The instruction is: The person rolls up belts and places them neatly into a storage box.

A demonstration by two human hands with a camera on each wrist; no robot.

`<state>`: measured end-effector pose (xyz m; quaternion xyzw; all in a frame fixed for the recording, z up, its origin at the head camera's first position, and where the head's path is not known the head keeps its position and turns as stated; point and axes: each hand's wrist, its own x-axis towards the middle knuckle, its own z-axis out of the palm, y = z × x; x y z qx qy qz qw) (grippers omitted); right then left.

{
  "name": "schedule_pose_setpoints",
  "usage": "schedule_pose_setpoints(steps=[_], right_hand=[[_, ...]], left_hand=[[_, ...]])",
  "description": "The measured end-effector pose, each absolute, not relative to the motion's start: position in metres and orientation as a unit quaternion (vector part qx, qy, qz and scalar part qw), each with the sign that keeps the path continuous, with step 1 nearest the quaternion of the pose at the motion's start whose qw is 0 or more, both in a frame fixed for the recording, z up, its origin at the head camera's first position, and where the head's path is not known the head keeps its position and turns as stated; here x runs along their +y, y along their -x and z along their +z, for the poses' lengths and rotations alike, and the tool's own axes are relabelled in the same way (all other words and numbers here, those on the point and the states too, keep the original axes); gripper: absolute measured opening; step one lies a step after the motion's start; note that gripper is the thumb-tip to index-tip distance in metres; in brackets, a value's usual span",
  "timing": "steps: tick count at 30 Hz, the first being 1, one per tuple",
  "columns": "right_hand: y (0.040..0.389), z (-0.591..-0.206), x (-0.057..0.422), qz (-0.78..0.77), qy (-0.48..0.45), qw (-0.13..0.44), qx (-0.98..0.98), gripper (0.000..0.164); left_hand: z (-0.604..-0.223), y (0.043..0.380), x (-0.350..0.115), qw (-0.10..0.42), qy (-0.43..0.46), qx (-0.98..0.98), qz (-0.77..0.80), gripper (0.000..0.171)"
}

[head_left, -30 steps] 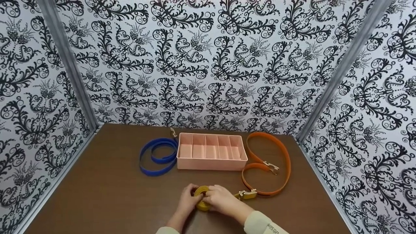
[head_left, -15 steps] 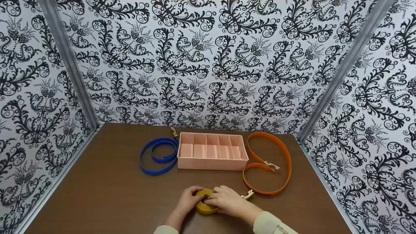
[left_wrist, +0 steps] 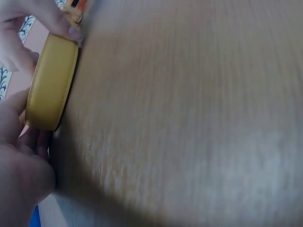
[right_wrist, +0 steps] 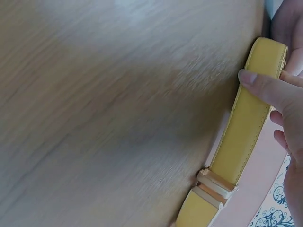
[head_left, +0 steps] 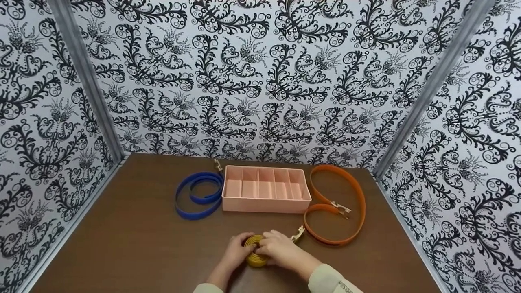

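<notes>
Brown table (head_left: 134, 228); 2 hands (head_left: 237, 250) (head_left: 279, 249) grip a coiled yellow belt (head_left: 256, 261); wrist views alone reveal its stitching (left_wrist: 69, 78).

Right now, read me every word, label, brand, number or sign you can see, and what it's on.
Readable text: none.
Small dark lettering on the cream fabric sleeve of the right arm: too small and blurred to read.
No lettering I can make out on the coiled yellow stitched belt, the curled flat blue belt, the looped flat orange belt or the pink rectangular divided box.
</notes>
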<state>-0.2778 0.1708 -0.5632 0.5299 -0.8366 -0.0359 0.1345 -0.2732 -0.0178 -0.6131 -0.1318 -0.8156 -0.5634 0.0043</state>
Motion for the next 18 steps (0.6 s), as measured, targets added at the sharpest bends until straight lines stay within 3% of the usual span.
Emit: schedule_pose_setpoints(steps=[11,18], right_hand=[[0.281,-0.563,0.168,-0.034,-0.517,0.131,-0.845,0.039],[0.276,-0.561,0.180,-0.035,-0.525,0.136,-0.839,0.046]], left_hand=[[-0.612,0.272,-0.018,0.030,0.114,-0.806,-0.580,0.032],[-0.615,0.272,-0.019,0.016,0.130,-0.796,-0.591,0.026]])
